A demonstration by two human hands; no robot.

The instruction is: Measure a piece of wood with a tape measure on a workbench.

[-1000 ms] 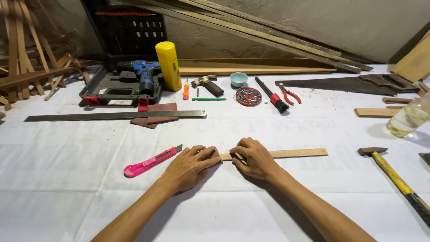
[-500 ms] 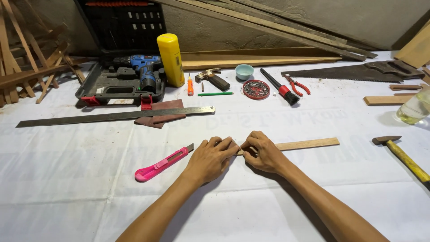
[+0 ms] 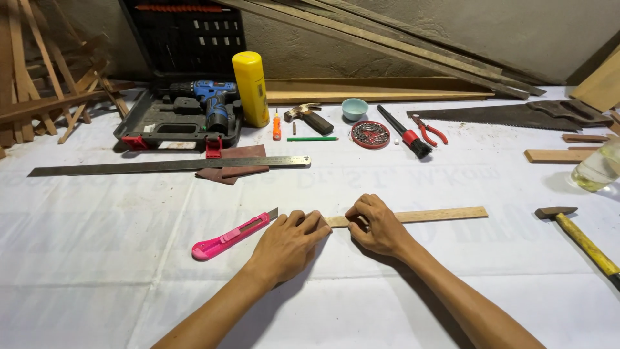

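Head view looks down on a white cloth-covered table (image 3: 97, 258), where a thin wooden strip (image 3: 426, 215) lies flat near the person, its long axis running left to right with the right end tilted very slightly away toward the wall. The left hand (image 3: 287, 242) rests palm down over the strip's left end, fingers curled loosely with their tips on the wood, pressing rather than gripping. The right hand (image 3: 378, 226) sits just beside it, thumb and bent fingers pinched on the strip's near and far edges. A short bare stretch of wood shows between the two hands, and the rest of the strip runs out free to the right. Just left of the left hand lies a pink utility knife (image 3: 229, 237), its blade end pointing up and right toward the strip, close to the fingers but apart from them. Farther back, a long steel ruler (image 3: 161, 166) lies almost parallel to the strip, across sheets of brown sandpaper (image 3: 229, 169). Behind that stands an open drill case (image 3: 174, 123) with a blue cordless drill (image 3: 210, 100), and a yellow canister (image 3: 250, 89) beside it. At the right edge a yellow-handled hammer (image 3: 581, 239) lies well apart from the strip's right end.
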